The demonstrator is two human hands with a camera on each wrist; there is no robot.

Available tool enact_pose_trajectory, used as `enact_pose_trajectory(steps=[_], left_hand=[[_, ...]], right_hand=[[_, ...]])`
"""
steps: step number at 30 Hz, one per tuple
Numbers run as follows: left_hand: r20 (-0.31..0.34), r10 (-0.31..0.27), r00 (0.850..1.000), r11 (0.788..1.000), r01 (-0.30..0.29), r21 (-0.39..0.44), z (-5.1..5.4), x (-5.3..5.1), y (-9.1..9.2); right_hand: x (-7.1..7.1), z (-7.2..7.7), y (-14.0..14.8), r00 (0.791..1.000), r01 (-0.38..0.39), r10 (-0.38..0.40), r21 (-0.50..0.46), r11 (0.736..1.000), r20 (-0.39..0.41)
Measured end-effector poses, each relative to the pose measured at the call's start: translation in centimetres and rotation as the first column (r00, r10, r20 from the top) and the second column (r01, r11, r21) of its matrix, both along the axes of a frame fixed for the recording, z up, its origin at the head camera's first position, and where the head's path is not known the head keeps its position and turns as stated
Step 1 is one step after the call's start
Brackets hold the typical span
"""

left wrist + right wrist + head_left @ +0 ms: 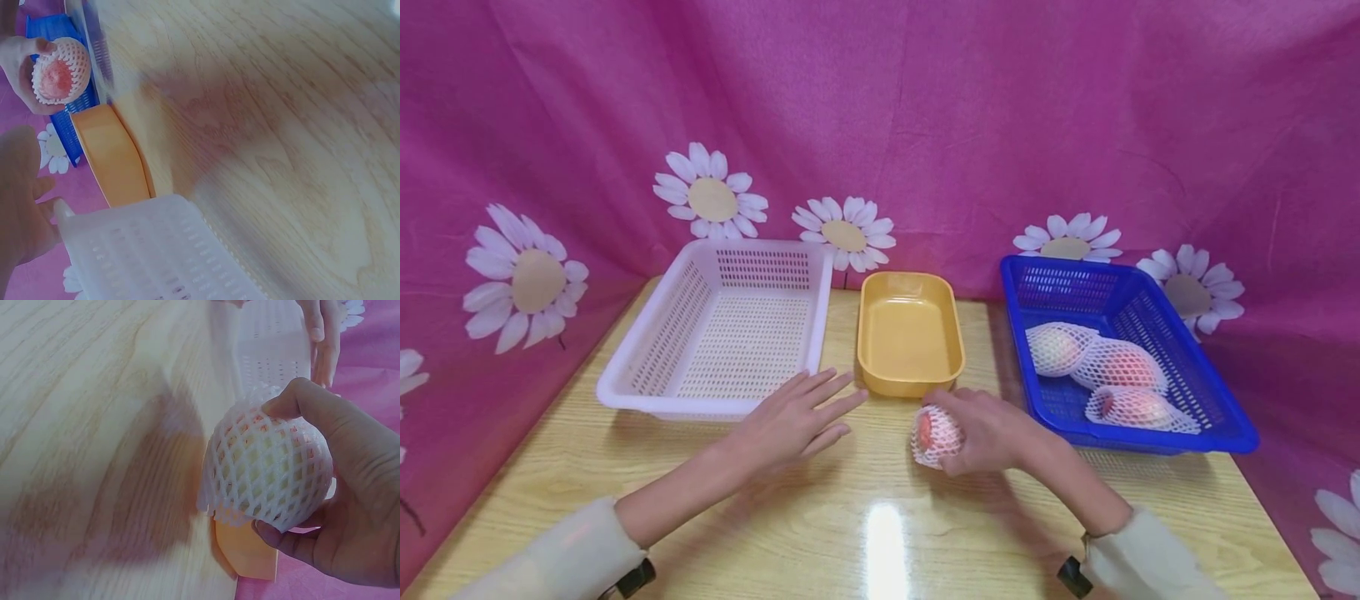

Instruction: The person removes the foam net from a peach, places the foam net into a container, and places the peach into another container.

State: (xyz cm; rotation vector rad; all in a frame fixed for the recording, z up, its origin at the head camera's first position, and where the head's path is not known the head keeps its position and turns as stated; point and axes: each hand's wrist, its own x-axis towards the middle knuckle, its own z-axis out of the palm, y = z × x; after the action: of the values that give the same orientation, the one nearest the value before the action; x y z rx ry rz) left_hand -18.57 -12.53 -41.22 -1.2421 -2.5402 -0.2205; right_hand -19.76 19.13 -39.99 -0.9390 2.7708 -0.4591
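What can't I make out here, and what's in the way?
Head view: floor of the blue basket beneath three netted fruits.
Right wrist view: most of the yellow tray, behind the netted fruit in the right hand.
Left wrist view: the rest of the white basket, cut off by the bottom edge.

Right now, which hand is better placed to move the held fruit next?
Right, I'd say. The right hand grips the netted fruit just in front of the yellow tray. The left hand holds nothing, its fingers spread by the white basket, so using it would probably need a handover.
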Motion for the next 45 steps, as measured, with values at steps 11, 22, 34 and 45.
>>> enact_pose_trajectory(steps=[11,22,34,45], left_hand=[[-0.003,-0.048,0.999,0.998,0.048,-0.046,-0.3,0.4,1.0],[0.035,-0.076,0.996,0.994,0.078,-0.071,-1.1,0.9,2.3],[-0.008,-0.107,0.994,0.989,0.106,-0.100,-2.4,0.9,2.8],[-0.013,-0.117,0.993,0.987,0.115,-0.115,-3.9,0.9,3.0]], right_hand=[[0.2,-0.8,-0.3,1.000,-0.019,0.019,-0.015,1.000,-0.010],[0.2,-1.1,-0.8,1.000,-0.028,0.028,-0.008,1.000,0.010],[0.5,-1.4,-1.2,0.999,-0.005,0.004,0.015,1.000,0.039],[0.5,-1.4,-1.4,0.999,0.020,-0.023,0.071,0.997,0.044]])
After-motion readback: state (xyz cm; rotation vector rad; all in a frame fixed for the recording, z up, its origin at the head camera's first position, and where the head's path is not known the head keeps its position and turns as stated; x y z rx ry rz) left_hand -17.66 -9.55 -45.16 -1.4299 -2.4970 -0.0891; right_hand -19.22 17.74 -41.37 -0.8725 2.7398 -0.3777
